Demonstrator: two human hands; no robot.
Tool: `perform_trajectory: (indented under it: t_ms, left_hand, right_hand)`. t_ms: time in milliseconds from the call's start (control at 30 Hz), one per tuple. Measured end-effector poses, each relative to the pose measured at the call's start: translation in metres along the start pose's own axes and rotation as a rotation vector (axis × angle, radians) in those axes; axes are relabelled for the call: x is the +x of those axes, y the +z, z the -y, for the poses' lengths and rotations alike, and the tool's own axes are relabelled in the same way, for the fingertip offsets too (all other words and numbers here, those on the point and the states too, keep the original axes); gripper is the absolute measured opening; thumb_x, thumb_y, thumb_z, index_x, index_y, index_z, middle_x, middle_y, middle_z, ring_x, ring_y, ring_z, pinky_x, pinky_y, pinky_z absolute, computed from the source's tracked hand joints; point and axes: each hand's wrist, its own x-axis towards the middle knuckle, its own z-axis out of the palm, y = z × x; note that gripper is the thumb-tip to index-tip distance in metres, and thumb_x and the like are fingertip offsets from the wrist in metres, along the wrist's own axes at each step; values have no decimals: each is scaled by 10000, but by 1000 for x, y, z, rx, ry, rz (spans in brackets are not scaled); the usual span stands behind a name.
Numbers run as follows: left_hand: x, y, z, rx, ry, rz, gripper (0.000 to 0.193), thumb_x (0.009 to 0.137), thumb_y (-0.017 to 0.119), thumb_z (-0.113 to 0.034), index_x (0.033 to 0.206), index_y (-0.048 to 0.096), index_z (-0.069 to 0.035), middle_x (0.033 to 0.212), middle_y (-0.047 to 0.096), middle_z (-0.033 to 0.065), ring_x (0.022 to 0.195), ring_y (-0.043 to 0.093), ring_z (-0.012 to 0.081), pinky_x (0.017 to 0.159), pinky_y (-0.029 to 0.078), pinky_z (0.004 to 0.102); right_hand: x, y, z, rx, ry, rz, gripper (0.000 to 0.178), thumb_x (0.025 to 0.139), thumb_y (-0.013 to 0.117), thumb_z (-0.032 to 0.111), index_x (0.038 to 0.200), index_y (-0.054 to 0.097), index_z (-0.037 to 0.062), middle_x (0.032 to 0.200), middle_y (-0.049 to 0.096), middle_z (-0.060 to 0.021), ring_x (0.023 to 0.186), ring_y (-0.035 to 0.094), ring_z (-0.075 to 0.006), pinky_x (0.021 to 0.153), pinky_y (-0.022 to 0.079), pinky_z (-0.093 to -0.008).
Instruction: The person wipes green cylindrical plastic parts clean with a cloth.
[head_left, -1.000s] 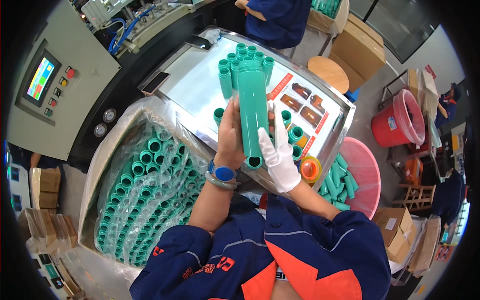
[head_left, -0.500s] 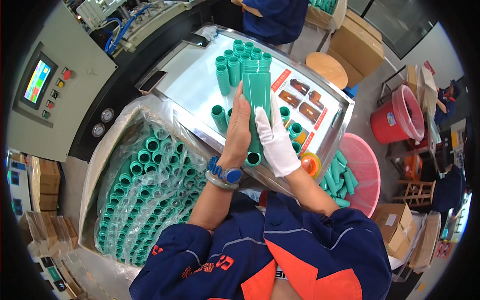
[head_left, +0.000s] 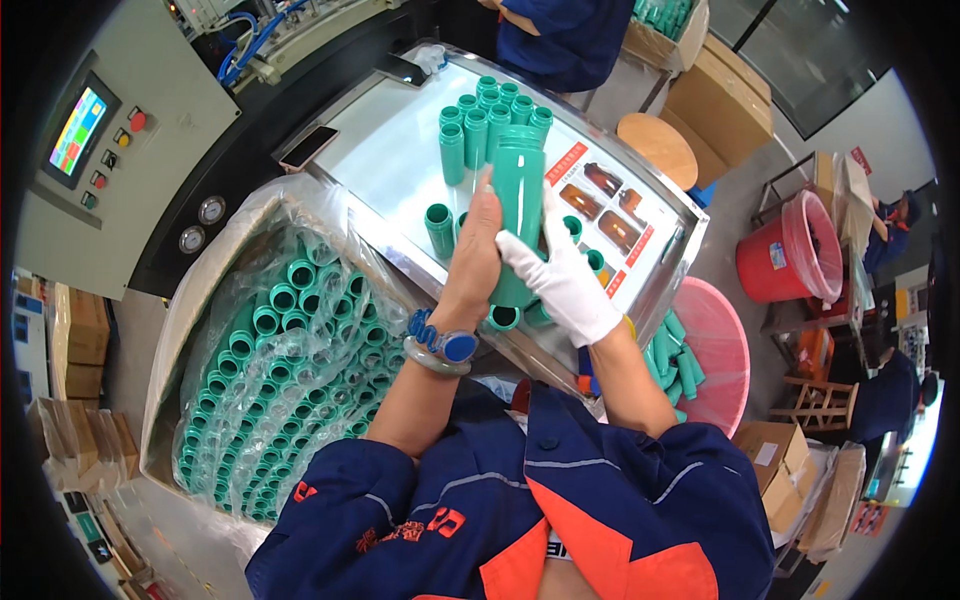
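Left hand (head_left: pixel 473 255), gloved right hand (head_left: pixel 568 290) clasp green bottle (head_left: pixel 520 205) over worktop (head_left: pixel 385 155) edge; looks best held lightly, clear of worktop.

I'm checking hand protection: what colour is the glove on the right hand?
The glove on the right hand is white, seen best in the head view.

A white table (head_left: pixel 372 168) with metal rim carries green bottles (head_left: pixel 475 135): one upright group at 12 o'clock, one upright bottle (head_left: pixel 440 235) at 8 o'clock. At 3 o'clock lies a printed sheet (head_left: pixel 622 205); at 11 o'clock, near the corner, crumpled clear plastic (head_left: pixel 431 59).
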Motion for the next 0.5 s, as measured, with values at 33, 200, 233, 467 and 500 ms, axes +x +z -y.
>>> perform_trajectory:
  t_ms: [33, 200, 233, 467, 500]
  left_hand:
    - [0, 1, 2, 74, -9, 20, 541, 1023, 293, -358, 1453, 235, -34, 1420, 368, 109, 1273, 388, 189, 1057, 298, 284]
    - [-5, 7, 6, 195, -33, 19, 546, 1022, 295, -369, 1464, 223, -57, 1427, 353, 111, 1306, 331, 186, 1078, 254, 291]
    - [-6, 8, 6, 192, -47, 19, 546, 1022, 296, -370, 1463, 224, -57, 1423, 359, 109, 1300, 339, 184, 1073, 264, 290]
    - [-2, 5, 5, 82, -131, 40, 544, 1019, 302, -371, 1458, 235, -56, 1385, 409, 93, 1248, 409, 170, 1026, 341, 284]
    - [-1, 4, 5, 11, -136, 60, 544, 1020, 299, -371, 1458, 232, -55, 1389, 404, 95, 1253, 401, 170, 1033, 331, 284]
  right_hand:
    - [2, -6, 1, -17, 71, 6, 713, 926, 573, 317, 1460, 189, 43, 1320, 462, -138, 1169, 462, -177, 965, 393, -288]
    - [16, -26, -7, -144, 133, -112, 535, 907, 571, 418, 1226, 514, -8, 1046, 598, -120, 923, 548, -145, 807, 454, -278]
    - [21, -27, -10, -272, 65, -174, 495, 920, 527, 456, 1036, 610, -18, 820, 596, -87, 757, 541, -134, 693, 450, -284]
    - [22, -35, 6, -392, 175, -51, 554, 901, 517, 517, 1010, 611, -18, 784, 589, -91, 751, 556, -151, 693, 455, -293]
    - [10, -28, 7, -312, 128, -49, 594, 880, 567, 498, 1182, 543, -12, 966, 608, -129, 919, 566, -181, 824, 454, -300]
